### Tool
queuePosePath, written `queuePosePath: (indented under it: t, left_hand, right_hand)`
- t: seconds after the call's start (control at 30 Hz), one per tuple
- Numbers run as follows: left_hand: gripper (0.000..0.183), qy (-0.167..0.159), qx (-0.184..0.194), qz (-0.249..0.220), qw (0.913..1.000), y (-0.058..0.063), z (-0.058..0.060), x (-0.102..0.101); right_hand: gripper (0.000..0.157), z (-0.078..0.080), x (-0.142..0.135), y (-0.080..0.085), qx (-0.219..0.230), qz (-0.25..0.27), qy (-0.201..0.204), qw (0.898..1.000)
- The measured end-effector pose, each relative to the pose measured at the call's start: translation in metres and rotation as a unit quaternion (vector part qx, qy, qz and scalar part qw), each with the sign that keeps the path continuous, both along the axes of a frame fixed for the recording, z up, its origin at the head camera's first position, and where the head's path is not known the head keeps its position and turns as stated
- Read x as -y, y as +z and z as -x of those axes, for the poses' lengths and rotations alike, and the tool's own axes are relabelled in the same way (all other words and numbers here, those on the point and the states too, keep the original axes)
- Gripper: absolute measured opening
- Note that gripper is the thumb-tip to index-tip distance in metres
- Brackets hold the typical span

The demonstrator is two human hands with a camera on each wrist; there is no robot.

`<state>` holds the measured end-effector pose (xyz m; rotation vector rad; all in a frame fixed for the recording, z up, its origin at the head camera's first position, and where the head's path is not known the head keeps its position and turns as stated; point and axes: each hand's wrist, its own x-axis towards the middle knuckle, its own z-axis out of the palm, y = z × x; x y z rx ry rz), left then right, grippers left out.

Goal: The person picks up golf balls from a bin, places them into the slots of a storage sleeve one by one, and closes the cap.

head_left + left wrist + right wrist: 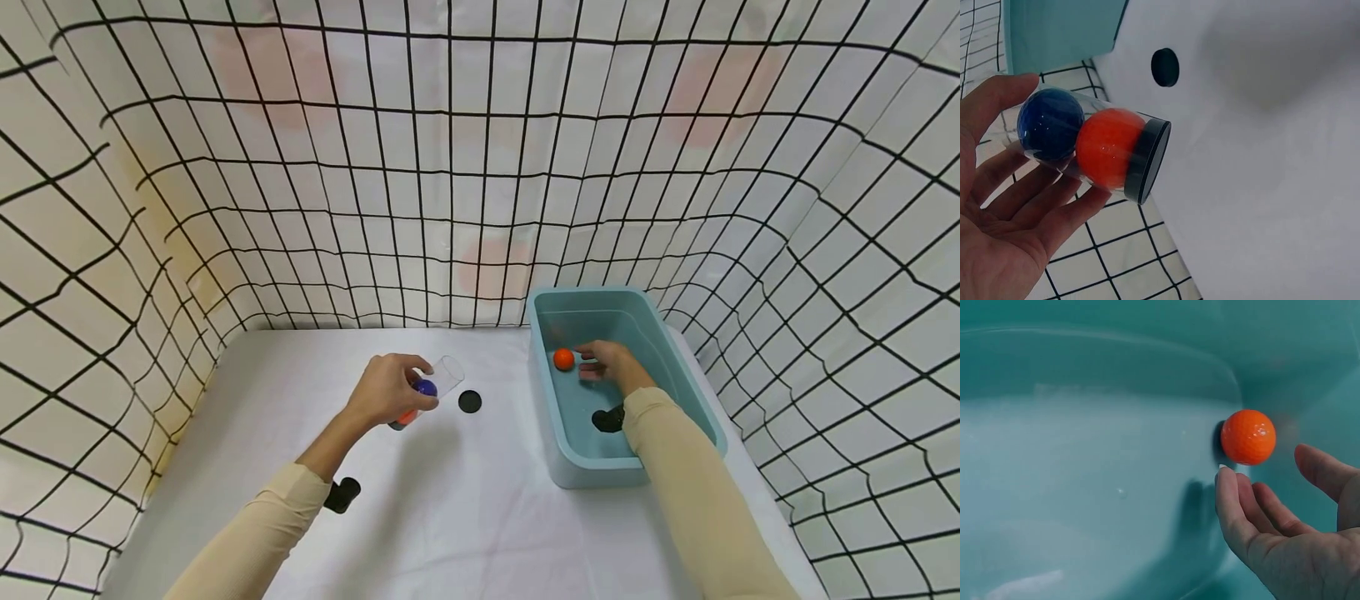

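My left hand (390, 390) grips a clear plastic tube (448, 375) tilted above the table. Inside it, a dark blue ball (1051, 124) lies against an orange golf ball (1110, 148), which sits by the black end cap (1147, 161). The tube's other end shows no cap in the head view. Down in the teal bin (558, 425), my right hand (606, 365) reaches with parted, slightly bent fingers toward another orange golf ball (1249, 437). That ball rests on the bin floor by the wall, just beyond the fingertips, and nothing is held.
A loose black round cap (470, 402) lies on the white table (480, 517) between tube and bin. Black wrist-worn gear (342, 495) shows by the left forearm, and a similar dark shape (607, 419) by the right. Black netting (450, 175) surrounds the table's back and sides.
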<state>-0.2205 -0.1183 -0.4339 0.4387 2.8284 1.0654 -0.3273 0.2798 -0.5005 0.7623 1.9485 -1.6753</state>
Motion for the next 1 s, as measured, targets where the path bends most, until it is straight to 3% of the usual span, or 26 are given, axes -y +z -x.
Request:
queuePosePath:
  t: [0.13, 0.5, 0.8, 1.0]
  left_hand:
    - [0.042, 0.009, 0.007, 0.004, 0.9999, 0.001, -0.002, 0.004]
    - [0.043, 0.022, 0.025, -0.002, 0.9994, 0.001, -0.006, 0.009]
    - [0.044, 0.023, 0.027, -0.004, 0.9994, -0.002, -0.008, 0.015]
    - [0.044, 0.027, 0.025, -0.007, 0.9993, -0.003, -0.009, 0.016]
  right_hand:
    - [0.050, 0.002, 0.004, -0.002, 0.014, 0.007, -0.010, 1.000]
    - [0.059, 0.004, 0.020, -0.009, 0.045, 0.036, -0.083, 0.995]
    - [0.062, 0.014, 0.024, -0.014, 0.066, 0.031, -0.098, 0.992]
    - [0.063, 0.013, 0.023, -0.014, 0.071, 0.024, -0.103, 0.992]
